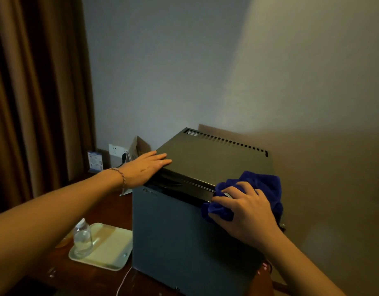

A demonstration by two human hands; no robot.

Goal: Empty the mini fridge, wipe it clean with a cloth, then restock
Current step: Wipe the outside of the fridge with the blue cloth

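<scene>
My left hand (pixel 144 168) lies flat on the front left corner of the mini fridge (pixel 205 199), fingers straight, bracing it. My right hand (pixel 243 212) has the blue cloth (pixel 261 184) bunched under curled fingers at the fridge's front right corner, pressed along the top edge above the door. The door looks closed, so I can't see inside. Left of the fridge, down on the wooden tabletop (pixel 111 201), a clear bottle (pixel 83 238) stands on a pale tray (pixel 111 248), perhaps something taken out. So I'd say I'm in the wiping stage, on the outside. Whether the interior is done I can't tell, and restocking seems to be ahead of me.
</scene>
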